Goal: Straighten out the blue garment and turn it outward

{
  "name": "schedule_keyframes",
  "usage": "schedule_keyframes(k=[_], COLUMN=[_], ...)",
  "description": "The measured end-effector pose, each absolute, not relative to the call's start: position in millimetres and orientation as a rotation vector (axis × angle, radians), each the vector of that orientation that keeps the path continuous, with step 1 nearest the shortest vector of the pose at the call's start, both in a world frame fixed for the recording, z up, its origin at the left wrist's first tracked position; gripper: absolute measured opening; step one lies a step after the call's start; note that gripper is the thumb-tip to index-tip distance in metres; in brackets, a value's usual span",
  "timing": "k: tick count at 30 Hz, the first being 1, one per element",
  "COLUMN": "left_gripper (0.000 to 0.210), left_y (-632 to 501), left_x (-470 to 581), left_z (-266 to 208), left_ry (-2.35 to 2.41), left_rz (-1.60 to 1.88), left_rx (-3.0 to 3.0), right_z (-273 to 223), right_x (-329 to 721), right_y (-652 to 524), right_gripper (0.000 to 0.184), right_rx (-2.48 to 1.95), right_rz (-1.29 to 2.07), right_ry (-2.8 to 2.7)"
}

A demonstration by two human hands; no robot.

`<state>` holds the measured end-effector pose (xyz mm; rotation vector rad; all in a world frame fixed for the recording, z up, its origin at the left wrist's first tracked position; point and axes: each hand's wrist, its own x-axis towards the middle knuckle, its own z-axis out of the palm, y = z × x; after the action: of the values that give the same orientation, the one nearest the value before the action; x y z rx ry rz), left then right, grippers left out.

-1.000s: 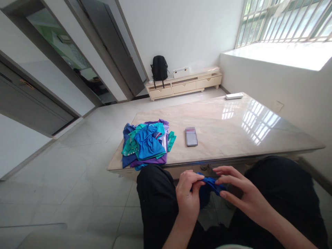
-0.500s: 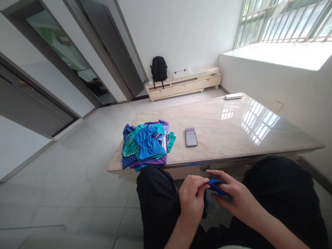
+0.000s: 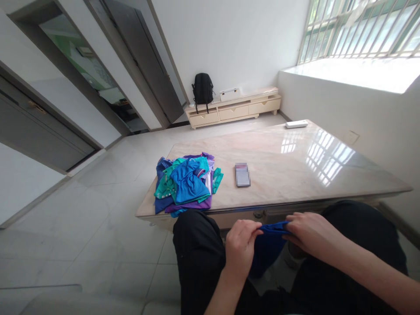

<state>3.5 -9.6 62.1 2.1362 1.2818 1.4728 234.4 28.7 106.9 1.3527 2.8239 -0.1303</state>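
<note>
While stretched: two hands [image 3: 275, 240], one blue cloth [image 3: 267, 249]

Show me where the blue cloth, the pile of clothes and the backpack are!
blue cloth [image 3: 267, 251]: head view, on the part hanging between both hands.
pile of clothes [image 3: 187, 186]: head view, on the blue top piece.
backpack [image 3: 202, 89]: head view, on its black front.
</note>
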Motion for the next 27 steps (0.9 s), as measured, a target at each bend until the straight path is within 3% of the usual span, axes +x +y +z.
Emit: schedule_keyframes(k=[5, 10, 14, 20, 23, 25, 27], left_gripper=[0.023, 0.007, 0.009, 0.011, 0.011, 0.012, 0.011], left_y=[-4, -4, -9, -11, -6, 0, 5], left_x=[1, 3, 8, 19, 21, 21, 21], left_z=[62, 72, 78, 80, 86, 93, 99], left_ry=[1.287, 1.291, 1.380, 1.559, 1.467, 1.330, 1.183], left_rz=[1.474, 1.422, 1.384, 1.269, 1.120, 1.045, 1.021], left_rx=[2.137, 2.060, 2.019, 1.914, 2.037, 2.094, 2.072], right_z=[134, 142, 137, 95, 59, 34, 11], right_x=[239, 245, 251, 248, 234, 223, 214], right_y=[37, 39, 37, 26, 23, 22, 22], right_gripper=[0.018, 0.024, 0.023, 0.018, 0.033, 0.048, 0.050], right_rx=[1.191, 1.181, 1.230, 1.733, 2.129, 2.137, 2.021], right_rz=[-0.112, -0.265, -0.480, -1.288, -1.946, -2.401, -2.643], right_ry=[2.851, 2.896, 2.987, 3.007, 2.875, 2.711, 2.587])
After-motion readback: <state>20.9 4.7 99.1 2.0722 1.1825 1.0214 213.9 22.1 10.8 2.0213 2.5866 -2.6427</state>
